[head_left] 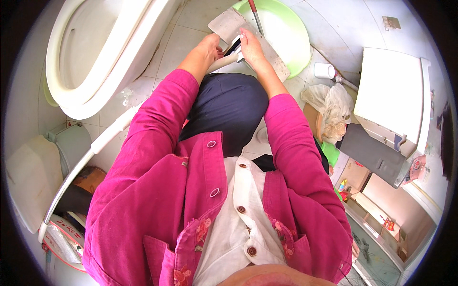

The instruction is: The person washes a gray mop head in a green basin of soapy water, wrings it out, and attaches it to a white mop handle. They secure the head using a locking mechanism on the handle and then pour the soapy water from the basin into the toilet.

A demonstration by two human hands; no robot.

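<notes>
A flat mop with a long pale handle (110, 136) runs from the lower left, under my left forearm, up to its wide grey-white head (270, 56). The head lies tilted across the rim of a light green basin (296, 29). My right hand (252, 47) is closed at the black and white joint between handle and head, thumb on top. On the other side of the joint, my left hand (208, 49) has its fingers curled in against the handle's end; its grip is partly hidden. My dark-trousered knee is just below both hands.
A tool with a red handle (252, 5) leans in the basin. The white toilet (107, 93) stands at the left. To the right are a white cup (324, 71), a crumpled plastic bag (334, 107) and a white cabinet (391, 90). A patterned basin (67, 240) sits at the lower left.
</notes>
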